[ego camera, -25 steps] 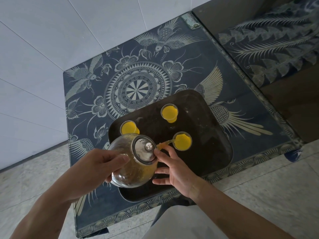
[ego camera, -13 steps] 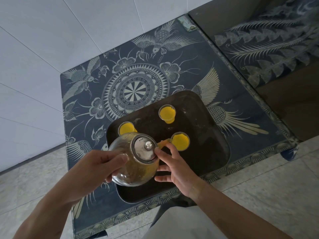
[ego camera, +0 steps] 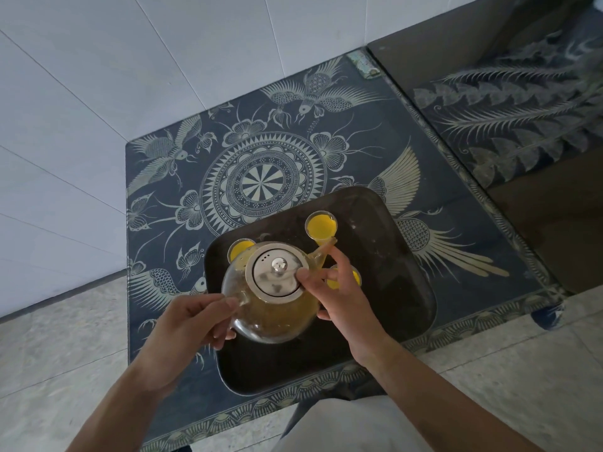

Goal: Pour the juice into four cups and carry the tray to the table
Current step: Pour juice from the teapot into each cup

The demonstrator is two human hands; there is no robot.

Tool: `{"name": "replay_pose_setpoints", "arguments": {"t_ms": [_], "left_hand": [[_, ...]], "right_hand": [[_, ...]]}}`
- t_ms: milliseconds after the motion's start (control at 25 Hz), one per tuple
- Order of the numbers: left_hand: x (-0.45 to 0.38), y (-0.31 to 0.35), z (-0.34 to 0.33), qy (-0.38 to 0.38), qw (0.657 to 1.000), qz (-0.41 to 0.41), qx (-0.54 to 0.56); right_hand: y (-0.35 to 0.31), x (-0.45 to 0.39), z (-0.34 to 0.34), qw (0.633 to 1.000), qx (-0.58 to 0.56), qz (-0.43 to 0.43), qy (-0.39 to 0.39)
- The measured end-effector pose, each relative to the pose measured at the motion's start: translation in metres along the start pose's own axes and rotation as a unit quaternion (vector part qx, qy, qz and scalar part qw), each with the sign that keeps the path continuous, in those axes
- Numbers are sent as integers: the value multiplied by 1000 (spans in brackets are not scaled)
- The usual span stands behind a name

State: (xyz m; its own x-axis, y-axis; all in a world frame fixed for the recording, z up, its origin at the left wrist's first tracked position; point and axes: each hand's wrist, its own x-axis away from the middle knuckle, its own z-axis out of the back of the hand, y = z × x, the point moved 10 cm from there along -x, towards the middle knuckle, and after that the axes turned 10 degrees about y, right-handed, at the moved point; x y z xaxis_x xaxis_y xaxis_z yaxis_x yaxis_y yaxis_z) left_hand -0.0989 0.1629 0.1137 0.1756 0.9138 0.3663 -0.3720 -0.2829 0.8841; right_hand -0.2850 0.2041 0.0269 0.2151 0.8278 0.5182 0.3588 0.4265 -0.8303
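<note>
Juice, a cloudy yellow, half fills the round clear glass teapot (ego camera: 270,308) that both hands hold above the near left part of the dark rectangular tray (ego camera: 404,288). The left hand (ego camera: 192,324) is curled closed around the pot's glass handle at its near left side, thumb on top and fingers wrapped underneath. The right hand (ego camera: 342,298) is partly open: its thumb presses on the rim of the round steel lid (ego camera: 277,272) with its small knob, the index finger reaches up along the spout, and the remaining fingers rest against the pot's right side.

The spout points away to the right, its tip just beside the far small clear cup (ego camera: 320,225), which is filled with yellow juice. A second filled cup (ego camera: 239,249) stands at the tray's left, partly hidden behind the pot's shoulder. A third filled cup (ego camera: 342,277) sits under the right hand, only slivers of yellow showing between the fingers. Whether a fourth cup stands on the tray cannot be told.

The tray rests on a dark blue table (ego camera: 182,177) patterned with pale birds, flowers and a central rosette, set against a white tiled wall (ego camera: 130,60).
</note>
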Motion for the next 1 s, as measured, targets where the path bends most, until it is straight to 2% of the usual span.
{"name": "replay_pose_setpoints", "arguments": {"t_ms": [240, 400, 680, 840, 1000], "left_hand": [[1, -13, 12, 67, 994, -17, 82], [4, -19, 28, 117, 985, -37, 124], [13, -48, 75, 187, 966, -33, 174], [20, -76, 111, 248, 944, -25, 218], [22, -104, 138, 274, 931, -21, 239]], "right_hand": [[-28, -19, -15, 994, 87, 60, -31], [-45, -32, -42, 987, 117, 78, -82], [-46, -47, -117, 970, 170, 78, -154], [-33, -56, -171, 955, 212, 83, -189], [-21, -59, -222, 943, 247, 78, -210]]}}
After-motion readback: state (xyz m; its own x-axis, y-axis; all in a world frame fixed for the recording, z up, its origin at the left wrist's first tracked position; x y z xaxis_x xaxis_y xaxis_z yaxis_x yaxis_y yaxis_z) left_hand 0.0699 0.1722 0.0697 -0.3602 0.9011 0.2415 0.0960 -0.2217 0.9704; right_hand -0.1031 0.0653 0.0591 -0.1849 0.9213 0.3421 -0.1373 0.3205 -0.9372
